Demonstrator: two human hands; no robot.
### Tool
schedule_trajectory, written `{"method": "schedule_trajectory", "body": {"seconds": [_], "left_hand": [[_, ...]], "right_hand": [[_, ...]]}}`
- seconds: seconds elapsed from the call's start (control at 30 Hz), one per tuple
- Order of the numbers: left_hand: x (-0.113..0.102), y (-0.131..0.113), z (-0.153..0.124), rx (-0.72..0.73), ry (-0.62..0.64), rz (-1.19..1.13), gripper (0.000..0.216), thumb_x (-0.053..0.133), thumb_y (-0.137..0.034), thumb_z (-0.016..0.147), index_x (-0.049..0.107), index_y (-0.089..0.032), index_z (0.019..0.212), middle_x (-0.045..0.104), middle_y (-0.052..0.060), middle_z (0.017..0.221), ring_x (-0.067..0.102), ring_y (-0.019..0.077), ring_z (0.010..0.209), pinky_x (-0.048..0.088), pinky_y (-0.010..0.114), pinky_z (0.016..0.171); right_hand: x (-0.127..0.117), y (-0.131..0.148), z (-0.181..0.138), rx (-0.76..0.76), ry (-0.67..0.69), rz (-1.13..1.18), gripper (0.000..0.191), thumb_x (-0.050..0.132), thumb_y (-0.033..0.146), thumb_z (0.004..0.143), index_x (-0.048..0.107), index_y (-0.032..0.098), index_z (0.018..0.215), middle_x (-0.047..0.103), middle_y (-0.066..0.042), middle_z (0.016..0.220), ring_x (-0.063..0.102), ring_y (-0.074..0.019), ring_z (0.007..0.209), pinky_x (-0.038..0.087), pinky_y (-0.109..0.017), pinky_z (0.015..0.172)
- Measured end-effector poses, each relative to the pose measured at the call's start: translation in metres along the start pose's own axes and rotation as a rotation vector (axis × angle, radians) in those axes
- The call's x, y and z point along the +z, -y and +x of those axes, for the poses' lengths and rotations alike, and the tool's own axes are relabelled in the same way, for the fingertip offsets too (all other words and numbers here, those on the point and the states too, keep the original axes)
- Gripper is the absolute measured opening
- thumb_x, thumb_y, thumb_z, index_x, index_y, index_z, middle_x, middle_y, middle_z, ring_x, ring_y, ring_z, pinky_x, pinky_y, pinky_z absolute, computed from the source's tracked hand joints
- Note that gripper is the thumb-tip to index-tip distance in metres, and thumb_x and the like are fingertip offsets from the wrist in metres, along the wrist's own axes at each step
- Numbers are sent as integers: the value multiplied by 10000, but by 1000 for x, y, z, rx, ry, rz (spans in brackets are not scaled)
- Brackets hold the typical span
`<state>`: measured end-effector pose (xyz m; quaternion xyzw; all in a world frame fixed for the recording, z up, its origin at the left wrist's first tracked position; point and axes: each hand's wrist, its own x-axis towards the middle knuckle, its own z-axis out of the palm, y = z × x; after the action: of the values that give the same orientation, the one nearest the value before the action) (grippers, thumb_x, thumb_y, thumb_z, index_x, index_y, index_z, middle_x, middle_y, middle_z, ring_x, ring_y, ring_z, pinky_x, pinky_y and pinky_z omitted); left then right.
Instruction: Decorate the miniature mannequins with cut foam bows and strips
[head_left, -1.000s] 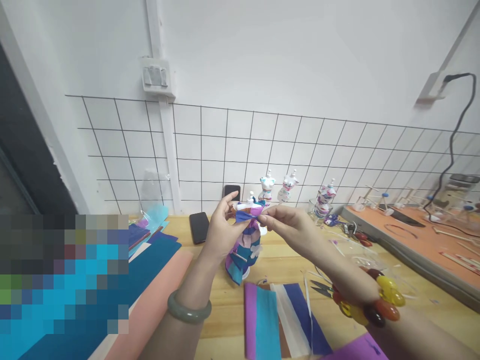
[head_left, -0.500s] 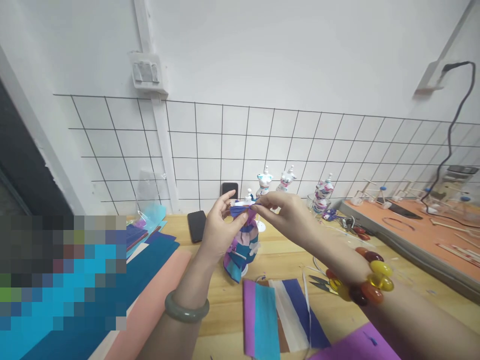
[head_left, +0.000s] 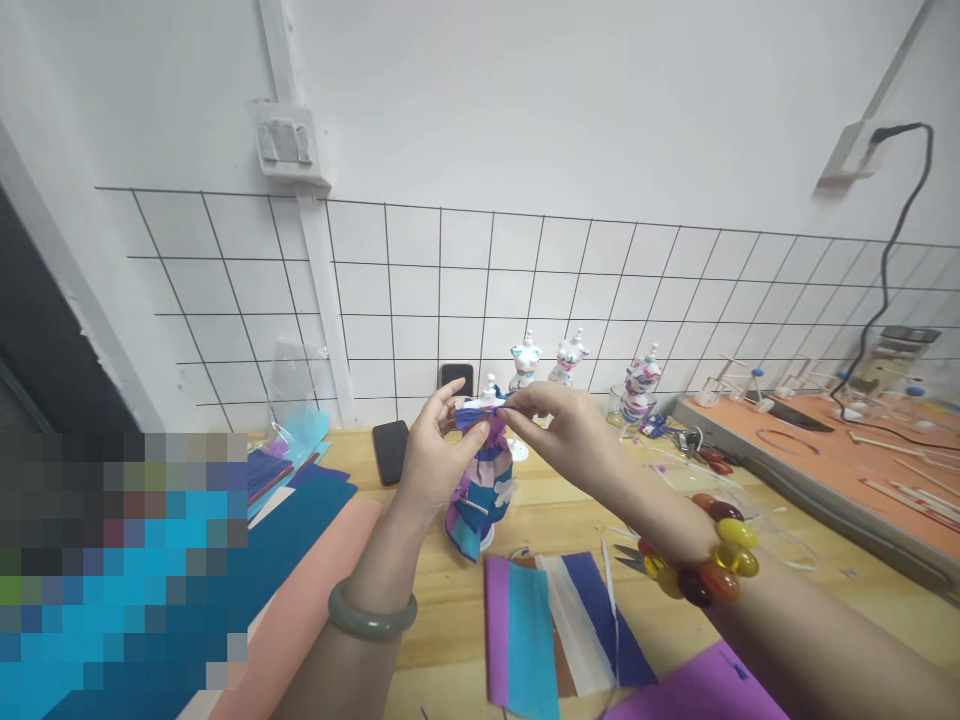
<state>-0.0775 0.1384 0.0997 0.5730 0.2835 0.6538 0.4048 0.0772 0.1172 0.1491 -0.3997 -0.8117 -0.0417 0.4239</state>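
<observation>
A small dress form [head_left: 490, 388] stands on the wooden table in front of me, dressed in a layered paper dress [head_left: 491, 480] of purple, pink, teal and light blue. Across its chest runs a folded blue-purple paper strip [head_left: 472, 415]. My left hand [head_left: 437, 440] curls round the form's left side, its thumb pressed on the strip and its other fingers raised. On the other side, my right hand [head_left: 559, 420] pinches the strip's end between thumb and fingertips. The form's shoulders are partly covered by the strip and fingers.
Folded coloured paper strips [head_left: 531, 635] and scissors [head_left: 634, 560] lie in front. Long paper sheets [head_left: 300, 560] fill the left. Two phones, one a black phone [head_left: 391, 452], lie near the wall. Three painted dress forms [head_left: 643, 385] stand behind. At right is an orange board [head_left: 817, 440].
The view has shifted slightly. My hands keep almost the same hold on the blue-purple strip at the dress form's chest.
</observation>
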Motion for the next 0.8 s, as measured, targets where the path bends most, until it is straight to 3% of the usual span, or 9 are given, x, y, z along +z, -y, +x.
{"method": "schedule_trajectory", "body": {"seconds": [0.47, 0.63, 0.8], "left_hand": [[0, -2, 1, 7, 41, 0, 575, 673, -176, 683, 444, -182, 1210, 599, 58, 991, 578, 178, 952, 438, 335, 884], [0, -4, 1, 13, 61, -39, 641, 695, -208, 674, 405, -189, 1245, 574, 37, 936, 576, 163, 894, 463, 315, 833], [2, -7, 1, -2, 3, -30, 622, 683, -256, 694, 403, -195, 1246, 564, 28, 917, 579, 140, 822, 485, 257, 726]], "right_hand": [[3, 0, 3, 95, 31, 115, 92, 567, 145, 769, 640, 172, 818, 668, -12, 692, 599, -127, 634, 451, -235, 575], [4, 1, 4, 83, 35, 111, 116, 561, 132, 769, 640, 174, 842, 666, -6, 687, 596, -126, 633, 442, -248, 593], [4, 4, 4, 67, 38, 100, 113, 556, 130, 769, 641, 177, 828, 667, -2, 689, 582, -122, 627, 429, -250, 590]]}}
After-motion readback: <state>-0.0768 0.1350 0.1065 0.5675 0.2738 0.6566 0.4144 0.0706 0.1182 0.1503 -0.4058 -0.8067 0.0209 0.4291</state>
